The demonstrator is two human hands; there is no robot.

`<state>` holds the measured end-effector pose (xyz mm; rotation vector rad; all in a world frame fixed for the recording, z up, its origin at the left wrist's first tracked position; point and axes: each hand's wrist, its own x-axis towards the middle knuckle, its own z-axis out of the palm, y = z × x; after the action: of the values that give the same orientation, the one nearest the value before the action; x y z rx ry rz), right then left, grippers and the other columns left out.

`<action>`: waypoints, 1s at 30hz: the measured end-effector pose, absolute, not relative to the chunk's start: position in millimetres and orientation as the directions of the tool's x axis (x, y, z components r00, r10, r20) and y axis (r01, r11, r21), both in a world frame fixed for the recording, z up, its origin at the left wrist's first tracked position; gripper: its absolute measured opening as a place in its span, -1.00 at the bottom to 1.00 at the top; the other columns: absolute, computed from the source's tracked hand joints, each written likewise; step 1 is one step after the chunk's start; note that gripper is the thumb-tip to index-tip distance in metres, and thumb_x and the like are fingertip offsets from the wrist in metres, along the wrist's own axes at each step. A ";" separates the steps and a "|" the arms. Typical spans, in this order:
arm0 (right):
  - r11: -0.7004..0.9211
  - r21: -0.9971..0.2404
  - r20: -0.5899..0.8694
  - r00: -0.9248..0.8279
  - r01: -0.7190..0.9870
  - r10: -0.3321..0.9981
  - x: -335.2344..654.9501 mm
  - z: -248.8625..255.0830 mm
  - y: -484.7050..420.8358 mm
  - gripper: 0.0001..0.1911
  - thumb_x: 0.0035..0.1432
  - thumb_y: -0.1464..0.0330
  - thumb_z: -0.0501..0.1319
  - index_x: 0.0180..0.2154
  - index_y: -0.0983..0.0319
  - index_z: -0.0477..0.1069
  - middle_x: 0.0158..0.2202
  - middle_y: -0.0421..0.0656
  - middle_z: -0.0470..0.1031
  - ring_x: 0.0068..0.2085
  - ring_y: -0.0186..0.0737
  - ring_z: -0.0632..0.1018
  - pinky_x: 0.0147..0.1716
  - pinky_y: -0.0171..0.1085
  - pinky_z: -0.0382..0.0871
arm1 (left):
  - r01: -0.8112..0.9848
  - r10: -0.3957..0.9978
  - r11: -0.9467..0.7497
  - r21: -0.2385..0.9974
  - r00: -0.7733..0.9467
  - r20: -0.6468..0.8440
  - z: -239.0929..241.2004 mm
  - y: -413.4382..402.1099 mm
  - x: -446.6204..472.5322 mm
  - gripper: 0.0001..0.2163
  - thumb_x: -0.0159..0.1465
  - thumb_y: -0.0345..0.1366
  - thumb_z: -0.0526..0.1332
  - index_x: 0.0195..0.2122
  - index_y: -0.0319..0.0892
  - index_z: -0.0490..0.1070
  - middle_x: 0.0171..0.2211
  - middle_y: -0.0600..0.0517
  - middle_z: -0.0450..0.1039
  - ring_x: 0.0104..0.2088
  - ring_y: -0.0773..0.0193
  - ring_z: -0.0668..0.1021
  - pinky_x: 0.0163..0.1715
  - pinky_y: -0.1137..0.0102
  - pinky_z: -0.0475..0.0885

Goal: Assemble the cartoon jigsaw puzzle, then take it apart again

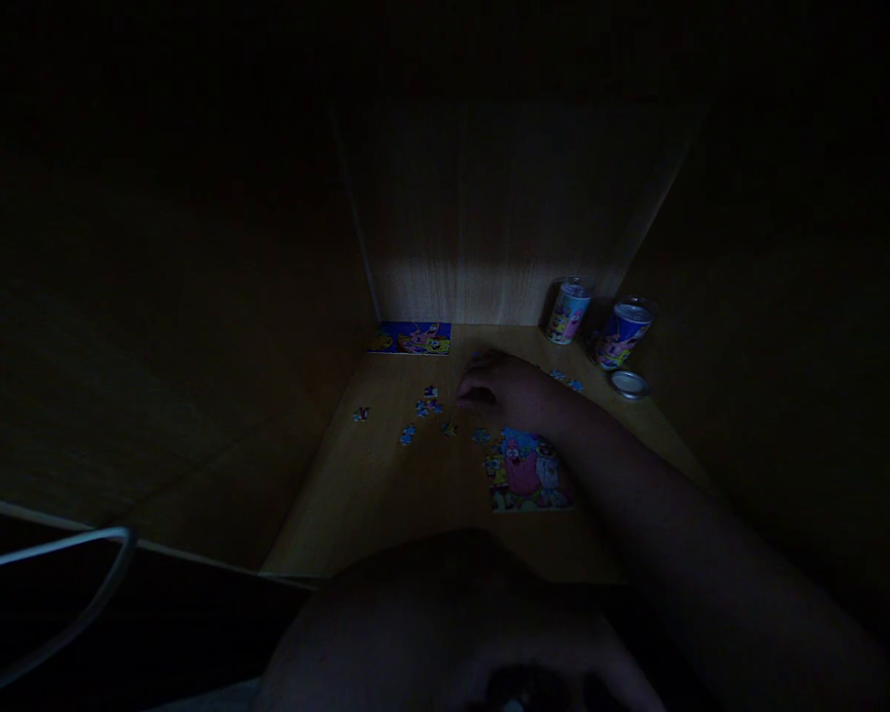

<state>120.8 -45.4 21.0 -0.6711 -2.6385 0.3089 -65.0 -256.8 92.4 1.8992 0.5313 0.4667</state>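
Note:
My right hand (489, 381) reaches in from the right over the wooden surface, its fingers bent together in a pinch. What they hold, if anything, is too dark to make out. Loose jigsaw pieces lie just left of the fingers, among them a small cluster (428, 406) and a single piece (407, 434). Below my right wrist is a partly assembled jigsaw puzzle (523, 475) with a pink cartoon figure; the forearm covers its right edge. I cannot make out my left hand in this view.
Flat against the back panel lies a blue cartoon puzzle (419, 338). Two printed cans (566, 314) stand at the back right, with a round lid (629, 385) in front. Panels enclose the sides. A large dark form (445, 613) fills the bottom; a white cable (81, 539) hangs at left.

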 end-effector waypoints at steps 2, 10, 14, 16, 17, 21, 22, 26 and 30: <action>0.846 -0.321 0.323 -0.791 0.425 0.520 121.7 19.8 -43.2 -0.89 0.42 0.29 0.42 -0.13 0.19 0.66 -0.12 -0.06 0.69 -0.06 -0.07 0.64 0.06 -0.12 0.42 | 0.298 0.734 -0.336 0.893 0.678 0.050 89.8 -249.4 -67.1 -0.66 0.45 -0.42 0.24 0.09 0.13 0.68 -0.12 0.06 0.73 -0.19 0.21 0.72 -0.28 0.40 0.56; 0.808 -0.379 0.247 -0.792 0.451 0.558 127.3 20.6 -37.1 -0.96 0.37 0.37 0.42 -0.21 0.16 0.68 -0.20 -0.13 0.70 -0.11 -0.09 0.65 -0.01 -0.15 0.42 | 0.533 0.971 -0.219 0.817 0.200 0.130 59.0 -200.1 -85.9 -0.79 0.47 -0.27 0.21 -0.12 -0.02 0.70 -0.22 0.09 0.74 -0.24 0.18 0.71 -0.28 0.37 0.52; 0.789 -0.428 0.224 -0.794 0.441 0.565 134.4 25.1 -40.2 -0.77 0.37 0.52 0.32 -0.09 0.12 0.70 -0.03 -0.15 0.75 0.00 -0.12 0.69 0.07 -0.17 0.47 | 0.635 0.970 -0.207 0.745 0.033 0.241 47.9 -186.1 -91.2 -0.78 0.44 -0.27 0.22 -0.06 -0.02 0.68 -0.22 0.09 0.75 -0.21 0.16 0.73 -0.23 0.34 0.52; 0.755 -0.454 0.218 -0.763 0.473 0.608 135.9 26.6 -41.9 -0.74 0.39 0.52 0.27 -0.05 0.14 0.70 -0.01 -0.13 0.75 0.01 -0.13 0.69 0.07 -0.17 0.48 | 0.664 0.962 -0.184 0.725 -0.030 0.271 46.0 -183.0 -89.9 -0.77 0.45 -0.26 0.21 -0.02 -0.04 0.67 -0.17 0.06 0.77 -0.18 0.13 0.75 -0.22 0.33 0.53; 0.738 -0.463 0.211 -0.748 0.491 0.630 135.9 27.4 -42.6 -0.77 0.40 0.49 0.28 -0.06 0.15 0.70 -0.04 -0.11 0.76 -0.03 -0.12 0.70 0.04 -0.17 0.48 | 0.680 0.958 -0.171 0.713 -0.054 0.281 45.6 -182.2 -88.7 -0.76 0.45 -0.27 0.20 -0.01 -0.05 0.66 -0.15 0.05 0.77 -0.18 0.12 0.75 -0.21 0.33 0.54; 0.707 -0.474 0.165 -0.736 0.524 0.656 134.0 31.9 -44.8 -0.94 0.32 0.39 0.41 -0.20 0.19 0.70 -0.18 -0.12 0.74 -0.14 -0.12 0.67 -0.09 -0.20 0.44 | 0.743 0.943 -0.180 0.645 -0.055 0.327 45.3 -182.6 -83.5 -0.76 0.46 -0.30 0.19 0.01 -0.07 0.65 -0.18 0.03 0.77 -0.23 0.12 0.75 -0.20 0.31 0.53; 0.703 -0.478 0.154 -0.738 0.527 0.657 133.7 33.4 -45.4 -0.96 0.30 0.40 0.43 -0.22 0.19 0.70 -0.18 -0.13 0.73 -0.14 -0.12 0.67 -0.09 -0.20 0.43 | 0.747 0.943 -0.201 0.633 -0.029 0.333 44.8 -183.1 -82.2 -0.77 0.46 -0.31 0.20 0.01 -0.06 0.65 -0.20 0.05 0.77 -0.25 0.13 0.75 -0.22 0.32 0.52; 0.662 -0.508 0.107 -0.722 0.551 0.683 135.7 38.9 -47.6 -0.98 0.25 0.42 0.45 -0.26 0.18 0.68 -0.20 -0.15 0.72 -0.15 -0.13 0.66 -0.11 -0.22 0.41 | 0.752 0.943 -0.304 0.584 0.149 0.299 40.3 -184.2 -77.3 -0.77 0.46 -0.37 0.20 -0.01 -0.04 0.66 -0.28 0.09 0.75 -0.35 0.20 0.72 -0.32 0.35 0.46; 0.597 -0.571 0.038 -0.709 0.563 0.705 145.7 44.2 -47.7 -0.95 0.24 0.38 0.45 -0.22 0.18 0.70 -0.19 -0.17 0.75 -0.16 -0.15 0.70 -0.15 -0.25 0.46 | 0.773 0.931 -0.359 0.522 0.257 0.261 32.5 -183.6 -74.7 -0.74 0.47 -0.39 0.21 0.01 -0.02 0.69 -0.28 0.06 0.75 -0.36 0.19 0.72 -0.33 0.34 0.45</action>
<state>145.7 -47.7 44.2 -1.0416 -2.5672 0.7837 -74.7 -183.6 32.5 2.2434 1.5744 0.7765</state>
